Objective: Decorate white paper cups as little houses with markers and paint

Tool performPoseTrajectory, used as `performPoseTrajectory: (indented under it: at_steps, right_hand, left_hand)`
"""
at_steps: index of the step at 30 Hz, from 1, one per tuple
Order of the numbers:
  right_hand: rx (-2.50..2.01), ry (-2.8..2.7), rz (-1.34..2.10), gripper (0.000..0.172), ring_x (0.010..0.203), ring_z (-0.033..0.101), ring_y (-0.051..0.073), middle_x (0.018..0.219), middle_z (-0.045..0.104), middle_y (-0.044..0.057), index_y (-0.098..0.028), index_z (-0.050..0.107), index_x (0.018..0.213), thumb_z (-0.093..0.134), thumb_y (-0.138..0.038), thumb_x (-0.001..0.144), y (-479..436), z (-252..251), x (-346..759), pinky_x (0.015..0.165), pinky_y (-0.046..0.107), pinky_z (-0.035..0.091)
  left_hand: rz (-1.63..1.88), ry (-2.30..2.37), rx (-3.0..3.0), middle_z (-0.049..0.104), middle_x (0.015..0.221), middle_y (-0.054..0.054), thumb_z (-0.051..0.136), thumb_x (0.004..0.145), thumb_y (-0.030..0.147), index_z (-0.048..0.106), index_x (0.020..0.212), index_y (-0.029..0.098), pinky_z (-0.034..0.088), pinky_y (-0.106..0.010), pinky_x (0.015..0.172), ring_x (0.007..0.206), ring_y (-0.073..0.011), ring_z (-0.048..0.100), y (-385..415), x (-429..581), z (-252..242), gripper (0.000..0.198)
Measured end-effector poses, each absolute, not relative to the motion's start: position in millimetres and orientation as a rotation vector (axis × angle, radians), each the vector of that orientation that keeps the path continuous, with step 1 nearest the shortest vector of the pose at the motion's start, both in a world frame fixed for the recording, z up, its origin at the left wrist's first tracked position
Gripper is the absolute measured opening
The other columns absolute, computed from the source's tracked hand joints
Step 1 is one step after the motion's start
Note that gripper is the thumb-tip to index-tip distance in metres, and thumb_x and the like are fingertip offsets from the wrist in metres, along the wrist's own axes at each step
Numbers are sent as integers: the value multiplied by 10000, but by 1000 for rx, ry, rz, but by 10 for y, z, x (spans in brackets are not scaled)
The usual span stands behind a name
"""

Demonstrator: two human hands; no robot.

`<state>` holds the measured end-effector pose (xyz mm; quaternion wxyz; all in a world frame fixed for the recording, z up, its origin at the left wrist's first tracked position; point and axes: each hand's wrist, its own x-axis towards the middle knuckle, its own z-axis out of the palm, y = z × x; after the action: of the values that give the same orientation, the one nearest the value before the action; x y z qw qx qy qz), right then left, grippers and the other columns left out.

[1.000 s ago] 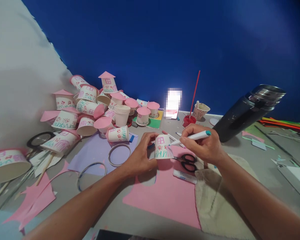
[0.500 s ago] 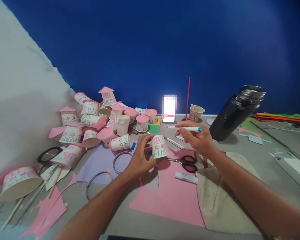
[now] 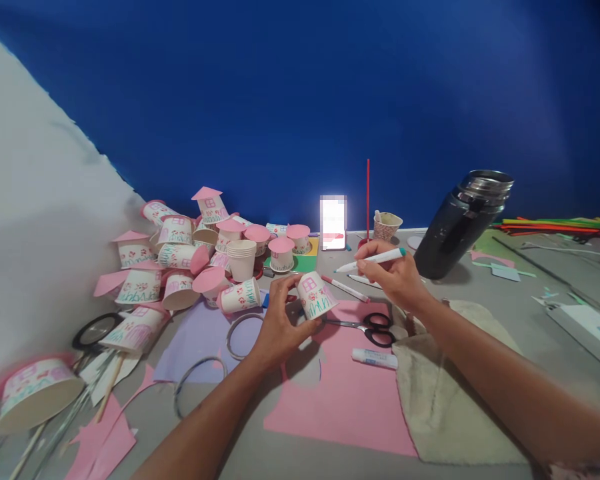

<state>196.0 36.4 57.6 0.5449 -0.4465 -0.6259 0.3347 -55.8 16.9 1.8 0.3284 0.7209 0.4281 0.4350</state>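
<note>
A white paper cup (image 3: pixel 316 295) with a pink window, red flowers and green strokes is tilted in my left hand (image 3: pixel 286 323), fingers behind it and thumb beneath. My right hand (image 3: pixel 393 275) grips a white marker (image 3: pixel 380 259) with a teal end; its tip points left, a little above and right of the cup, not touching it. Black-handled scissors (image 3: pixel 375 329) lie on pink paper (image 3: pixel 350 393) below the cup, near a glue tube (image 3: pixel 375 359). A red-ended marker (image 3: pixel 346 289) rests between my hands.
Decorated cups with pink roofs (image 3: pixel 177 257) pile up at the left, beside stacked plain cups (image 3: pixel 241 260). A lit phone (image 3: pixel 333 223) stands at the wall. A dark flask (image 3: pixel 455 227) and beige cloth (image 3: pixel 455 393) are at the right; tape rings (image 3: pixel 200 380) lie left.
The cup in my left hand has tilted further, its top leaning left. The marker in my right hand has turned, its tip now lower. The view has shifted slightly.
</note>
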Motion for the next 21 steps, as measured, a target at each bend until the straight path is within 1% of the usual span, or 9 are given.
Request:
performPoseTrajectory:
  at_steps: [5,8,10,12,14,16,17,19,21]
  right_hand:
    - [-1063,-1506,854,219,545,521,110,677,682,17,-178,725,834,748,-396,836,380,562,1974,488,246,401]
    - [-1024,-1509,868,236,513,507,100,694,708,14,-185,748,906,749,-418,868,394,522,1967,467,247,401]
    - [-980,-1492,885,258,499,505,96,715,726,12,-190,755,988,726,-434,908,404,494,1963,466,251,419]
    - [-966,-1481,892,277,489,505,95,730,735,9,-197,752,1053,681,-447,956,409,479,1968,469,256,438]
    - [-1001,-1534,869,273,519,543,105,780,753,17,-206,753,1082,672,-444,974,412,484,1985,502,268,476]
    - [-1020,-1691,817,279,629,631,135,897,783,38,-218,748,1131,736,-421,940,415,500,2008,603,296,545]
    - [-1008,-1799,775,331,730,679,162,991,793,54,-225,739,1175,787,-408,903,417,508,2018,691,323,579]
    - [-958,-2034,674,546,974,715,236,1179,775,90,-237,702,1293,887,-410,810,422,514,2031,875,402,596]
    - [-938,-2217,585,753,1144,674,299,1303,726,121,-249,644,1408,943,-437,742,425,503,2026,975,475,572]
  left_hand:
    - [1150,1174,1893,511,1435,-92,780,771,216,503,1433,307,525,-496,1086,1365,-308,538,190,-563,-53,723]
    - [1159,1179,1887,505,1476,-95,771,785,220,447,1483,313,511,-500,1096,1382,-308,532,189,-564,-70,775]
    - [1169,1201,1899,509,1484,-99,785,791,241,426,1495,314,512,-500,1081,1370,-309,541,187,-567,-71,793]
    - [1169,1217,1922,521,1487,-100,806,799,269,428,1495,316,515,-497,1066,1354,-309,555,184,-573,-70,793]
    - [1186,1216,1948,540,1482,-98,824,804,294,443,1489,320,521,-488,1050,1346,-311,566,183,-580,-74,784]
    - [1210,1211,1983,559,1469,-95,845,802,312,453,1487,323,525,-485,1047,1338,-312,579,186,-588,-89,789]
    - [1219,1207,2005,567,1463,-95,856,798,320,453,1490,323,524,-489,1052,1330,-313,588,190,-593,-102,801]
    - [1219,1196,2061,579,1460,-98,870,799,331,440,1504,326,518,-506,1068,1314,-314,605,203,-605,-137,826]
    - [1216,1186,2132,589,1453,-107,878,799,342,426,1516,322,517,-523,1072,1296,-321,618,220,-617,-176,849]
